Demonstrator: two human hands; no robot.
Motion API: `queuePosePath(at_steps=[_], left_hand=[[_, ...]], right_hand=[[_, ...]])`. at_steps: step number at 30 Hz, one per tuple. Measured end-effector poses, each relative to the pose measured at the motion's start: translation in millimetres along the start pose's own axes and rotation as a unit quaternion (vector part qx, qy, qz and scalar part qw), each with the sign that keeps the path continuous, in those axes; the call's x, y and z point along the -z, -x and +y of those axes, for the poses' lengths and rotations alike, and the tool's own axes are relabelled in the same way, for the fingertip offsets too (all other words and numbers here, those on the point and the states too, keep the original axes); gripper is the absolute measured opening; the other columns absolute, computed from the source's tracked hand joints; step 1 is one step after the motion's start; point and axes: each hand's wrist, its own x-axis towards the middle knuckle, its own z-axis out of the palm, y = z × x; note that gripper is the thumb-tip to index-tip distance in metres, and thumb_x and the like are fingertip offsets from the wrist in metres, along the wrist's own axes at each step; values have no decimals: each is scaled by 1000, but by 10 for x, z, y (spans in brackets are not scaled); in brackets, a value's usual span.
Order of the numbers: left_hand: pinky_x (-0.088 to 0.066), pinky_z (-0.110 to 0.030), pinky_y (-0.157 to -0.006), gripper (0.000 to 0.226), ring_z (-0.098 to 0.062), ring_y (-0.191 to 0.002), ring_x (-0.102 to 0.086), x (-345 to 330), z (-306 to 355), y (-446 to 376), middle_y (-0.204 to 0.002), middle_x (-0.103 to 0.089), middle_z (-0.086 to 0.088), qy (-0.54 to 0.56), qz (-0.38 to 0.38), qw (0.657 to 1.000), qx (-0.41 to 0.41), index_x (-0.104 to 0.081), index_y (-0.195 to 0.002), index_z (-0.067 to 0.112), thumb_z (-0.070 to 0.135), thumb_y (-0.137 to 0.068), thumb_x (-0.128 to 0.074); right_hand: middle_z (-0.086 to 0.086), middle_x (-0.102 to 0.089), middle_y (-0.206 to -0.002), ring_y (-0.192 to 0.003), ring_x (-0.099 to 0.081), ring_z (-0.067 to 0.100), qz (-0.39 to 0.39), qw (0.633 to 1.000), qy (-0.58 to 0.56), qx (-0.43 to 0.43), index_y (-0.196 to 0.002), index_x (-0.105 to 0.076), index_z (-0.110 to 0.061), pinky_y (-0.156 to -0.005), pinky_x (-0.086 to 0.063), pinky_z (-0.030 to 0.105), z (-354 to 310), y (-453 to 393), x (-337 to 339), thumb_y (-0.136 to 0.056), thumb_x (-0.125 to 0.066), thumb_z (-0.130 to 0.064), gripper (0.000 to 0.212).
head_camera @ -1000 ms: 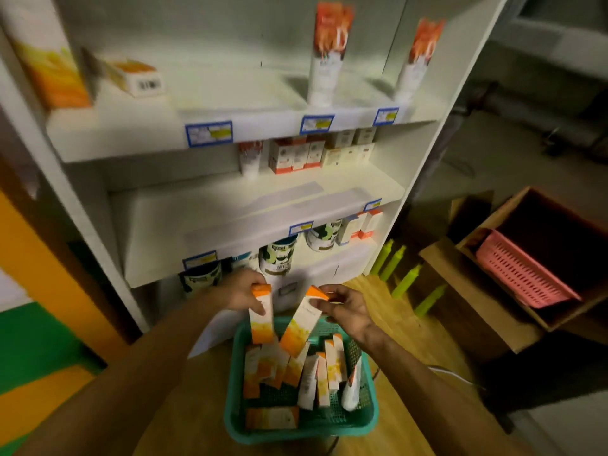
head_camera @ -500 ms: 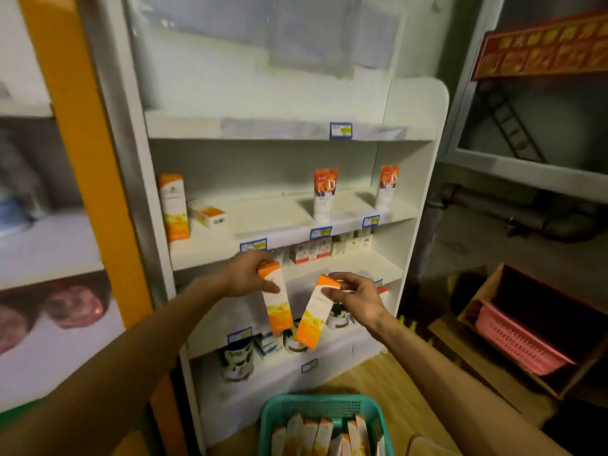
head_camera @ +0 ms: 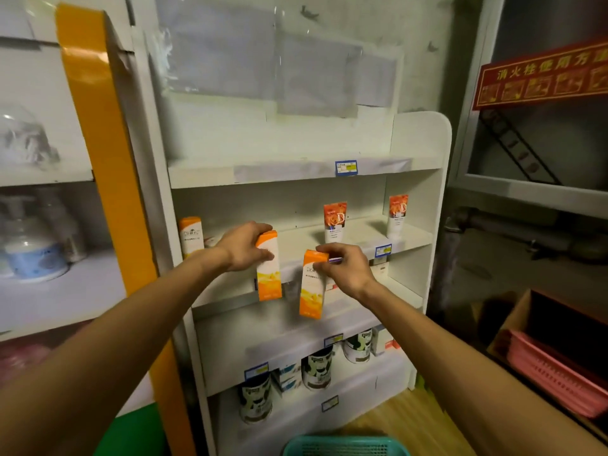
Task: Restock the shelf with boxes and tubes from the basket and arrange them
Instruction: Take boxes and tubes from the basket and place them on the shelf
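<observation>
— Hands first: what does each hold?

— Left hand (head_camera: 241, 246) has its grip curled round the upper part of an orange-and-white box (head_camera: 268, 265), fingers over the top, thumb across the front. Right hand (head_camera: 343, 269) pinches the top of a second box (head_camera: 312, 284) of the same kind, fingers closed on its upper edge. Both boxes stand roughly upright, the right one slightly tilted and lower.

— Position against the shelf?

— Both are held in front of the lip of the middle shelf (head_camera: 355, 240) of the white shelf unit (head_camera: 424, 143). Whether either box touches the board, I cannot tell. The two boxes are near each other but apart.

— Open room on that shelf?

— Bare board shows between the hands and the nearer tube (head_camera: 335, 222). A second tube (head_camera: 397, 216) stands near the right wall. At the left end a matching upright box (head_camera: 190, 236) stands against the side panel. The top shelf edge carries one price label (head_camera: 345, 167).

— Appearance of the boxes?

— Tall, narrow cartons: orange cap band, white middle with small print, orange base.

— Surroundings?

— Tins (head_camera: 317, 366) sit on the lower shelves. The teal basket (head_camera: 345, 447) shows only its rim at the bottom edge. A pink crate (head_camera: 556, 373) lies inside a cardboard box at right.
</observation>
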Motion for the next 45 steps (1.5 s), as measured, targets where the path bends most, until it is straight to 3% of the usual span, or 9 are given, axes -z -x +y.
queuePosePath(at_steps=[4,7,11,15,24,31,35,39,45], left_hand=[[-53,-43,-93,41,-29,-107,-64,88,-26,-86,-120,-66,-11,-15,-1,1000,15,-59,-129,8,20,-92,-70],[-52,-41,-95,46,-28,-111,-63,99,-93,-157,-127,-65,-11,-16,3,999,28,-55,-137,9,20,-94,-68],[-50,-41,-100,58,-29,-121,-58,142,-187,-262,-138,-57,-12,-8,13,999,45,-43,-149,11,18,-96,-66],[-49,-41,-99,52,-30,-120,-57,167,-293,-411,-134,-57,-14,-6,45,998,49,-47,-145,9,15,-96,-65],[-40,-51,-111,58,-32,-135,-44,-108,-703,-705,-142,-50,-12,-59,51,996,52,-38,-152,20,23,-98,-61],[-45,-44,-106,58,-28,-128,-50,-221,-901,-850,-146,-41,-8,-58,70,995,49,-30,-155,21,26,-102,-53],[-42,-48,-111,71,-30,-140,-40,-267,-900,-821,-160,-24,-7,-47,69,995,57,-16,-159,21,27,-101,-55],[-28,-54,-119,93,-33,-152,-14,-327,-837,-656,-168,6,-7,-85,96,990,65,5,-160,25,34,-96,-62],[-14,-48,-122,94,-32,-154,-2,-370,-615,-351,-167,4,-12,-110,164,978,64,-3,-160,15,36,-92,-66]], right_hand=[[3,-65,-124,-108,-64,22,-9,1000,-12,7,-125,-67,-16,-84,-56,28,-47,-162,-113,-88,-73,-13,38],[3,-63,-128,-112,-63,22,-6,1000,-16,17,-127,-66,-16,-90,-57,33,-89,-290,-182,-89,-73,-11,39],[4,-64,-128,-111,-62,18,-7,999,-40,33,-129,-64,-13,-88,-52,24,-232,-497,-219,-90,-71,-8,40],[3,-67,-123,-107,-64,16,10,996,-50,70,-127,-66,-14,-82,-52,18,-376,-767,-300,-89,-73,-11,39],[2,-65,-130,-113,-64,19,39,996,-5,83,-136,-59,-20,-98,-55,39,-119,-1129,-767,-92,-69,-11,46],[3,-67,-123,-107,-65,16,14,995,-38,91,-136,-58,-17,-95,-57,41,-111,-1358,-979,-91,-69,-6,48],[6,-60,-135,-120,-60,20,-4,996,-17,92,-148,-44,-19,-99,-54,42,-87,-1359,-1040,-93,-65,-4,61],[5,-43,-154,-137,-46,25,-33,996,27,82,-159,-13,-28,-109,-45,49,-19,-1281,-964,-92,-70,-17,88],[8,-26,-163,-147,-31,29,-73,991,107,18,-159,-6,-22,-116,-35,50,162,-854,-700,-93,-68,-30,91]])
